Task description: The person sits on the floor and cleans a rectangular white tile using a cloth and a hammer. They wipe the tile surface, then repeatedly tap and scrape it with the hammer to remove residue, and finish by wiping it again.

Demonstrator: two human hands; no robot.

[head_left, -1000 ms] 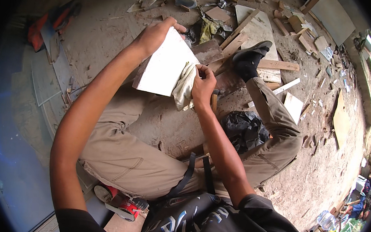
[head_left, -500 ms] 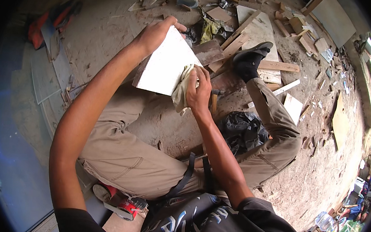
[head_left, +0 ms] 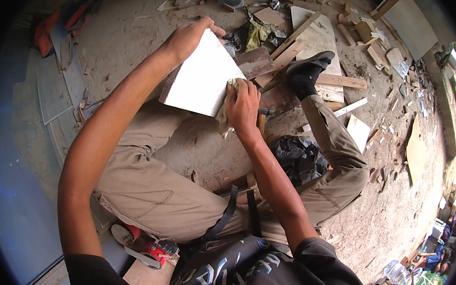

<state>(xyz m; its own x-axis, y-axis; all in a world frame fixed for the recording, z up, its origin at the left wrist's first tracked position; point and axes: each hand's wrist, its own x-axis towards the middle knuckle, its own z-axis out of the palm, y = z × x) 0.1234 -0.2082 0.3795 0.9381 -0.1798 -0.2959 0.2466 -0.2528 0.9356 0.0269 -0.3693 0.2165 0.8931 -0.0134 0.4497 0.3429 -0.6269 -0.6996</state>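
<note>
A white-faced wooden board (head_left: 203, 79) with brown edges is held up, tilted, above the ground between my legs. My left hand (head_left: 193, 38) grips its far upper edge, the fingers curled over the corner. At the board's right side, my right hand (head_left: 243, 106) presses a pale, crumpled cloth (head_left: 223, 122) against the edge. Part of the cloth is hidden under the fingers. Just beyond the right hand, a hammer (head_left: 262, 118) lies on the ground.
Wood planks (head_left: 295, 40) and scraps lie ahead, near my dark shoe (head_left: 309, 71). A black plastic bag (head_left: 299, 160) rests between my legs. A red can (head_left: 154, 255) stands by my left hip. A blue-grey sheet (head_left: 20, 201) is at the far left.
My right hand and the cloth have shifted slightly along the board's right edge, with less cloth showing now. The board has moved a little to the left.
</note>
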